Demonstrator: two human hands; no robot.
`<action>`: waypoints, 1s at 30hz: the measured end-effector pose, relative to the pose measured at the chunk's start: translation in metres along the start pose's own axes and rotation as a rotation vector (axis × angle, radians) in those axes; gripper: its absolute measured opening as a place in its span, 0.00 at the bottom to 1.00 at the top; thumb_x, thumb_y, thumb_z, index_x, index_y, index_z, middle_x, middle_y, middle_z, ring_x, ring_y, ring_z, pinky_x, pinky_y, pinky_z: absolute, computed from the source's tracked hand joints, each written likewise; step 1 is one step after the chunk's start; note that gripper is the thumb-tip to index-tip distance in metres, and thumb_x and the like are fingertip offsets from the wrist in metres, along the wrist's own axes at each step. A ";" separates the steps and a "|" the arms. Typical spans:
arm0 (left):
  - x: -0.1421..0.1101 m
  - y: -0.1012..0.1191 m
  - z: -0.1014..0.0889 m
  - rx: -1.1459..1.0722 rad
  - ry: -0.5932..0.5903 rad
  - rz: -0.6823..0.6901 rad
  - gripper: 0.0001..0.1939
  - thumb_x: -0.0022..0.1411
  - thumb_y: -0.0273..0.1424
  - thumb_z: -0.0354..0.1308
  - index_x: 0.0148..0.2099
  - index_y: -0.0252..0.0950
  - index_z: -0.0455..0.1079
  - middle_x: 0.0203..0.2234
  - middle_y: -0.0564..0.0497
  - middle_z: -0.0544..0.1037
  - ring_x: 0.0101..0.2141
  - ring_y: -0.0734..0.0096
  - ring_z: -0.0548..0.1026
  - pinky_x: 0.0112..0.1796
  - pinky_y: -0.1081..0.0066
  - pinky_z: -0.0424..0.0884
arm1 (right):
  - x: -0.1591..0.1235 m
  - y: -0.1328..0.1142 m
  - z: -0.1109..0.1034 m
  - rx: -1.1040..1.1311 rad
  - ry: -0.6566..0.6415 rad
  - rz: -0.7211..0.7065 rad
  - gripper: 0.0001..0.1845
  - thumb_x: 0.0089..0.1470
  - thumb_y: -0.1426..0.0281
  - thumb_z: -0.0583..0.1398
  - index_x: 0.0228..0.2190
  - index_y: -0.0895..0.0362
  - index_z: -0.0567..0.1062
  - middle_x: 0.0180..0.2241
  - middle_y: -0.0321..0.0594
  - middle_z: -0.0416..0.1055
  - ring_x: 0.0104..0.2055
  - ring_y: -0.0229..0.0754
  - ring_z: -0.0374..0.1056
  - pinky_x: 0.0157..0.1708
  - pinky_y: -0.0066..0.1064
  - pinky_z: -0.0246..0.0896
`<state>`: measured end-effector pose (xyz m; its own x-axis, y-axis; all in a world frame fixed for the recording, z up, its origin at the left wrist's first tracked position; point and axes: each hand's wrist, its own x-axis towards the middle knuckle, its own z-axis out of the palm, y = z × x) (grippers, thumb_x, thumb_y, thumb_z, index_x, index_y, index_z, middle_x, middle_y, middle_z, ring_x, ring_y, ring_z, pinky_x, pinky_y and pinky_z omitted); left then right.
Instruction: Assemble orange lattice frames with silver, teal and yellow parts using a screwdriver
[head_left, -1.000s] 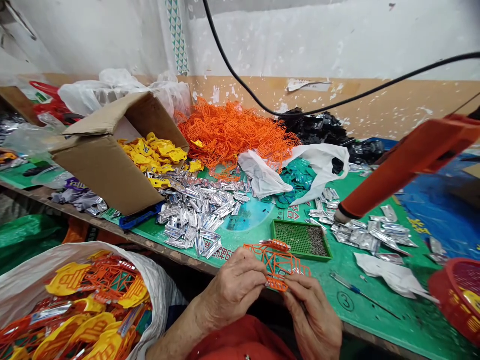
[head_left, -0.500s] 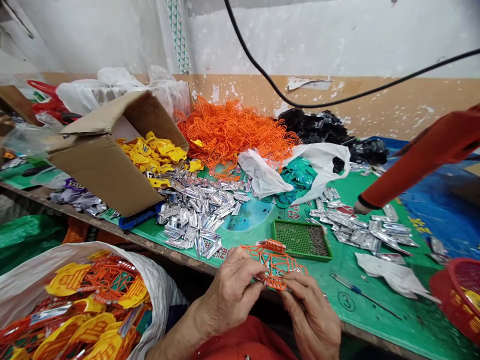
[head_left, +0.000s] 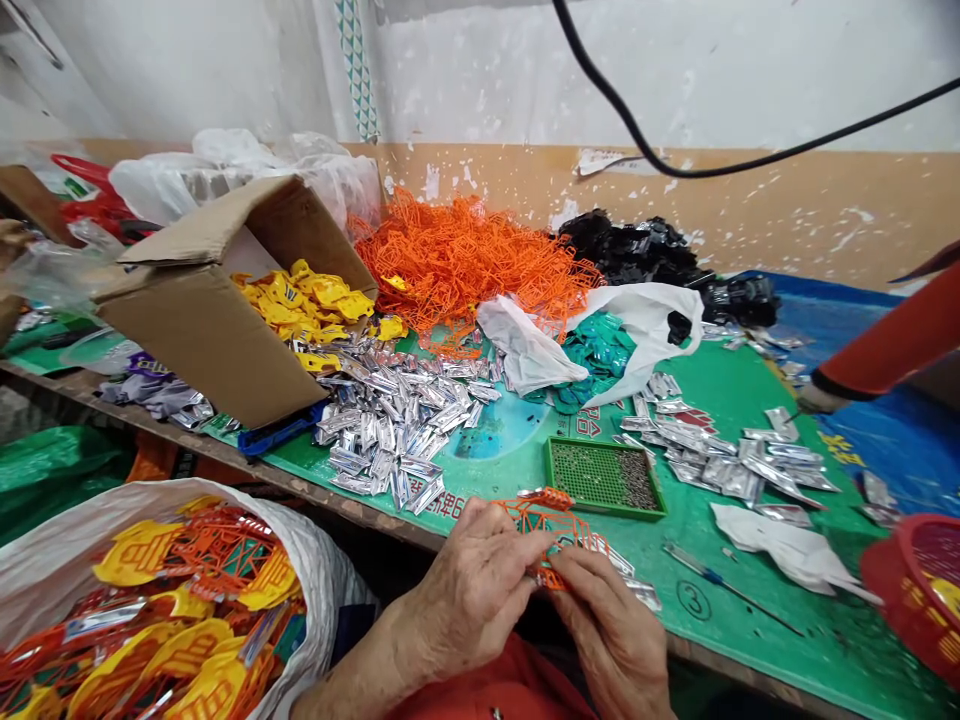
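At the table's near edge, my left hand [head_left: 480, 565] is closed on an orange plastic lattice frame [head_left: 551, 518]. My right hand [head_left: 611, 620] pinches the same frame from the other side, its fingertips close to those of the left. Silver, shiny pieces [head_left: 637, 590] stick out past my right fingers; whether they are attached to the frame I cannot tell. What lies between the fingertips is hidden. Just beyond the hands stands a green tray [head_left: 606, 511] of tiny metal parts. Several more silver pieces [head_left: 409, 405] are heaped beyond my left hand.
A white sack [head_left: 322, 560] of yellow and orange parts stands at lower left. Behind are a tipped cardboard box [head_left: 217, 340], an orange frame pile [head_left: 472, 255] and a white plastic bag [head_left: 667, 305]. An orange-red cylindrical tool [head_left: 900, 345] hangs right, near a red basket [head_left: 900, 580].
The hanging tool has swung to the right, and the black cable has shifted. My hands have drawn closer together on the orange frame. Silver pieces now show beside my right hand.
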<state>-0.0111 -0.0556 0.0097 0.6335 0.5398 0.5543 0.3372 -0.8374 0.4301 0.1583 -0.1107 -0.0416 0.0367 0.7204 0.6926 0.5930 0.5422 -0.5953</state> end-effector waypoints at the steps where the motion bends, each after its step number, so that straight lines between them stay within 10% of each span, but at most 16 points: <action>1: 0.000 0.001 -0.001 0.006 -0.016 -0.002 0.17 0.61 0.20 0.53 0.53 0.32 0.62 0.30 0.47 0.76 0.32 0.64 0.67 0.36 0.62 0.64 | 0.000 0.000 0.000 0.012 -0.003 0.008 0.13 0.57 0.76 0.59 0.44 0.55 0.76 0.37 0.43 0.77 0.38 0.40 0.76 0.36 0.26 0.75; 10: -0.001 0.005 -0.003 -0.013 -0.032 -0.005 0.17 0.60 0.19 0.53 0.52 0.32 0.63 0.31 0.47 0.75 0.34 0.63 0.68 0.38 0.62 0.63 | -0.001 -0.010 0.003 0.090 0.023 0.123 0.07 0.56 0.74 0.60 0.38 0.55 0.77 0.33 0.42 0.78 0.34 0.41 0.77 0.33 0.27 0.75; 16: 0.004 0.004 -0.007 -0.012 -0.108 -0.075 0.16 0.62 0.20 0.53 0.52 0.34 0.65 0.36 0.47 0.78 0.37 0.61 0.70 0.40 0.61 0.63 | 0.019 -0.012 -0.002 0.048 0.012 0.068 0.06 0.56 0.75 0.60 0.35 0.54 0.77 0.28 0.38 0.76 0.28 0.37 0.75 0.28 0.23 0.73; 23: 0.003 -0.010 -0.008 -0.136 0.077 0.023 0.19 0.62 0.17 0.52 0.53 0.37 0.66 0.36 0.51 0.80 0.34 0.68 0.71 0.39 0.65 0.62 | 0.037 -0.004 -0.024 -0.058 -0.125 -0.081 0.15 0.56 0.76 0.59 0.46 0.54 0.73 0.35 0.42 0.77 0.36 0.39 0.76 0.32 0.25 0.73; 30: 0.004 -0.011 -0.004 -0.017 0.032 0.030 0.21 0.60 0.16 0.50 0.54 0.38 0.66 0.35 0.51 0.80 0.40 0.64 0.69 0.48 0.59 0.59 | 0.034 -0.009 -0.027 -0.109 -0.112 -0.084 0.09 0.56 0.79 0.57 0.35 0.55 0.75 0.30 0.39 0.75 0.28 0.34 0.73 0.27 0.22 0.68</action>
<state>-0.0152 -0.0441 0.0104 0.6205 0.5168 0.5898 0.3063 -0.8521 0.4244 0.1762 -0.1022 -0.0016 -0.1025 0.7217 0.6846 0.6744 0.5563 -0.4854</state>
